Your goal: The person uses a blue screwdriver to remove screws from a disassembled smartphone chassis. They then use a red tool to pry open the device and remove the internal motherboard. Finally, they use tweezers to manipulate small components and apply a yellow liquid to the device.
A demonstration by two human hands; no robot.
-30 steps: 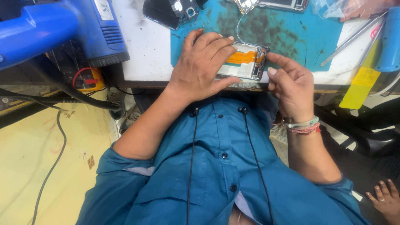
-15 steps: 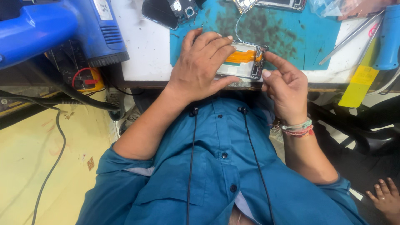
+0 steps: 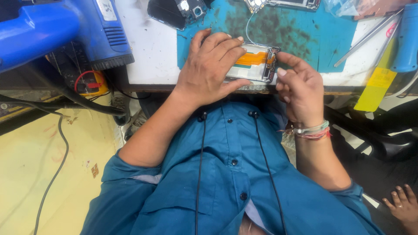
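Shifted since the earlier frames: right hand (image 3: 300, 89), drawn slightly back from the short end of the opened phone (image 3: 254, 65), fingertips now just off its right edge rather than pressed along it. Left hand (image 3: 213, 72) unchanged, laid flat over the left part of the phone, fingers spread wide, thumb along the near side, pinning it down.

Phone lying at the near edge of the table (image 3: 148, 48), on the near edge of the teal mat (image 3: 300, 35). Long axis running left to right, parallel to that edge. Orange flex strip (image 3: 252, 58) exposed on top.

Right hand loosely curled, fingers narrow, holding nothing discernible; any small part between fingertips cannot be told. Exposed right end of phone lying directly left of right fingertips, so right hand the nearer to that end.

Also noted: tweezers (image 3: 365, 39) toward far right corner, blue tool (image 3: 61, 30) at left edge.
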